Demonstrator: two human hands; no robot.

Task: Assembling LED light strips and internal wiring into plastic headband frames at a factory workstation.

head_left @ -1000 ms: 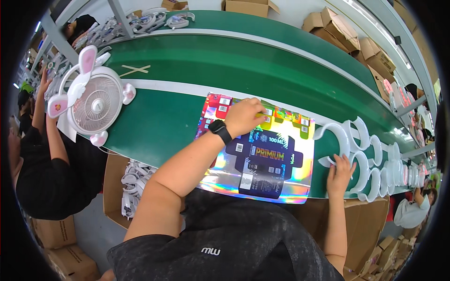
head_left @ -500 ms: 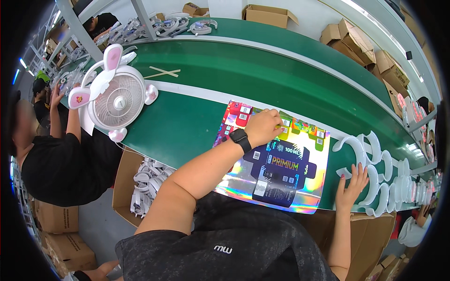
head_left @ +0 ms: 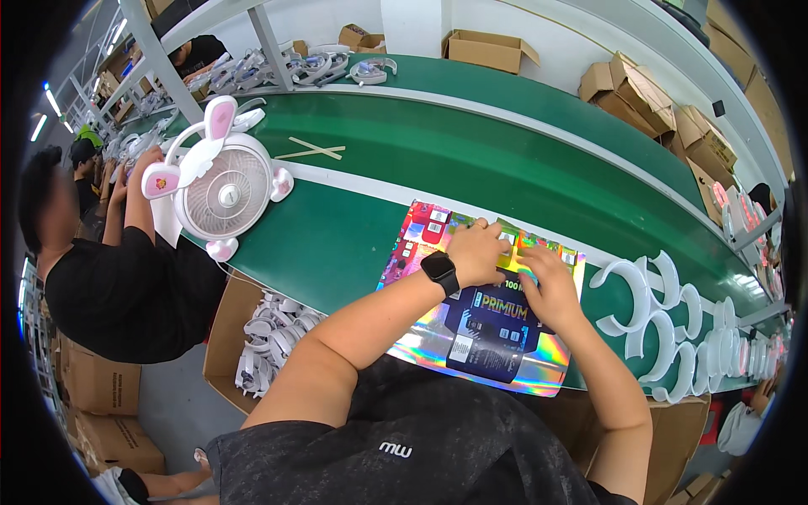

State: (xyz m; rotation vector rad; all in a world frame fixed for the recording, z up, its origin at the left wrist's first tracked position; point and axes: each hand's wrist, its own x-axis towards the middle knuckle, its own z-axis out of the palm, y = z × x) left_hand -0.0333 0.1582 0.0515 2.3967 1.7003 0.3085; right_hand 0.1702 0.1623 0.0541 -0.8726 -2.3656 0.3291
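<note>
A shiny, rainbow-coloured printed sheet (head_left: 539, 377) with a dark flat box pattern on it lies on the green table in front of me. My left hand (head_left: 476, 254), a black watch on its wrist, rests on the upper part of the sheet, its fingers bent slightly at the tips. Close beside it, my right hand (head_left: 551, 286) lies on the sheet with fingers apart and pointing toward the left hand. Neither hand visibly lifts anything. Both hands cover part of the print. Several translucent white curved strips (head_left: 627, 290) stand to the right of the sheet.
A white and pink rabbit-eared fan (head_left: 225, 189) stands at the left. Two crossed pale strips (head_left: 313, 150) lie on the green conveyor. Below the table edge, a carton (head_left: 220, 358) holds white curved parts (head_left: 273, 341). A co-worker in black (head_left: 126, 290) is at the left.
My right hand has left the curved strips and come left onto the sheet, beside my left hand. The left hand stays on the sheet's upper part. The view has shifted slightly.
</note>
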